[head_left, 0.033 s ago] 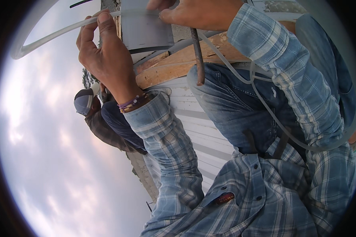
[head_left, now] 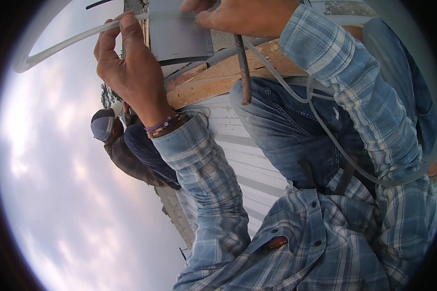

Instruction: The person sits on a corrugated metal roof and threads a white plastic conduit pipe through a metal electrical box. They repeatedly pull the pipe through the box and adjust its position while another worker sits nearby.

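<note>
A clear flexible hose (head_left: pixel 68 44) crosses the upper left, bends near the left rim and passes through my left hand (head_left: pixel 131 68). That hand pinches it between thumb and fingertips. From there the hose runs right, faint against a grey panel (head_left: pixel 179 41), to my right hand (head_left: pixel 247 17). My right fingertips are closed around it, partly blurred and cut off by the top edge. Below my right hand a rusty metal bar (head_left: pixel 243 72) points down toward my knee. More of the clear hose (head_left: pixel 320 121) loops over my jeans and past my right sleeve.
Wooden boards (head_left: pixel 218 85) lie beyond my knee, beside a white corrugated sheet (head_left: pixel 255 165). At the left, another person in a cap (head_left: pixel 103 123) crouches near the edge. Open sky fills the left side. A thin dark strip (head_left: pixel 184 60) borders the grey panel.
</note>
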Demonstrator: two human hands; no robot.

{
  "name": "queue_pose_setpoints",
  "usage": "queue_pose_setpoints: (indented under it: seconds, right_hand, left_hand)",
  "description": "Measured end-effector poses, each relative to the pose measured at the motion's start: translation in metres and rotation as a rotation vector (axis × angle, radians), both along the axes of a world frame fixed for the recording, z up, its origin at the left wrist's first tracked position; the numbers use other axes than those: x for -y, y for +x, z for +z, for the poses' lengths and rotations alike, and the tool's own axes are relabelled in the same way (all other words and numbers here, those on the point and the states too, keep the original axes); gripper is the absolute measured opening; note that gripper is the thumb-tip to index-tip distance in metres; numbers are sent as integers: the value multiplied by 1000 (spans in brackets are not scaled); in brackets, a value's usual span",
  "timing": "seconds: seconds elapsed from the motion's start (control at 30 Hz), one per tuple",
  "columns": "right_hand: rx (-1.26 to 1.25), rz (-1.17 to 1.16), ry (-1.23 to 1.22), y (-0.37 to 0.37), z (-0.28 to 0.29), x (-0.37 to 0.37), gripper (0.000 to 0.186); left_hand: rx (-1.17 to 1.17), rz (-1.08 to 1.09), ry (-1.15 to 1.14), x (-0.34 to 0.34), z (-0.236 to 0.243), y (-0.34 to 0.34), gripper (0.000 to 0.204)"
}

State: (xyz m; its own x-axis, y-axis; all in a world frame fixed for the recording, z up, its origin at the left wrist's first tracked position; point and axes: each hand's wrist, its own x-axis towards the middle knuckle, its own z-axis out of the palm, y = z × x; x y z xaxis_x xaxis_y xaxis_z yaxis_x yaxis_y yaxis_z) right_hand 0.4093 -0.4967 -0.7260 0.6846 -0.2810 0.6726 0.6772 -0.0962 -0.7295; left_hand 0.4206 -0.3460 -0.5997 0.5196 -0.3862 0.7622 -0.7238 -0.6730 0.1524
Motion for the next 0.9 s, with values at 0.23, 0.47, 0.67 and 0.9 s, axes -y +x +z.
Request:
queue_pose_setpoints:
  seconds: [0.23, 0.47, 0.67, 0.9]
  right_hand:
    - [-38, 9, -19, -5, 7, 7, 29]
    - [-27, -10, 9, -2, -1, 7, 29]
    - [-99, -36, -27, -6, 1, 5, 29]
    - [-83, -4, -15, -3, 2, 6, 29]
  left_hand:
    - [28, 43, 34, -1, -1, 6, 36]
    - [-41, 175, 38, 0, -1, 6, 41]
    - [-77, 57, -49, 7, -5, -2, 34]
    - [-32, 30, -4, 8, -4, 0, 35]
